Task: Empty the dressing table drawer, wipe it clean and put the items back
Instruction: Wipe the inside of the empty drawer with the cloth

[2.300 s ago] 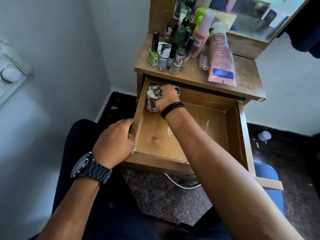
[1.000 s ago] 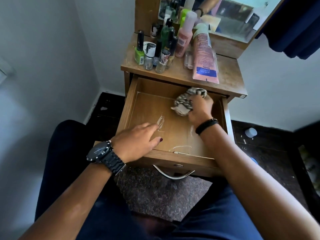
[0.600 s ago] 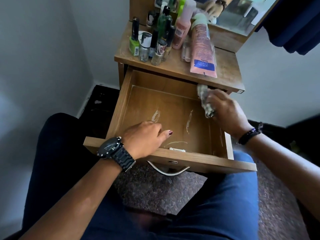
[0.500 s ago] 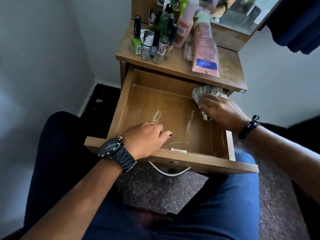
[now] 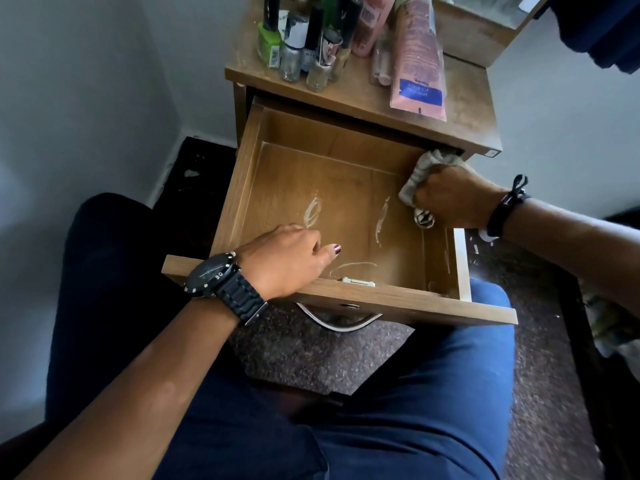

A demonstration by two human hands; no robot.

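Observation:
The wooden drawer (image 5: 408, 304) of the dressing table (image 5: 460, 109) is pulled out over my knees, with white smears on its floor and no items inside. My right hand (image 5: 453, 199) grips a crumpled grey cloth (image 5: 417, 176) against the drawer's right wall near the back corner. My left hand (image 5: 287, 261) rests over the front left rim, fingers reaching down inside. The removed items stand on the tabletop: several nail polish bottles (image 5: 294, 43) and a pink tube (image 5: 417, 60).
A grey wall closes in on the left. A mirror frame (image 5: 474, 32) rises behind the tabletop. My legs in blue trousers (image 5: 433, 393) sit under the drawer above a speckled dark floor (image 5: 311, 351). A metal handle (image 5: 341, 323) hangs below the drawer front.
My right hand carried the cloth from the back left corner across the drawer to its right wall. My left hand moved from the left rim to the front rim and stays there.

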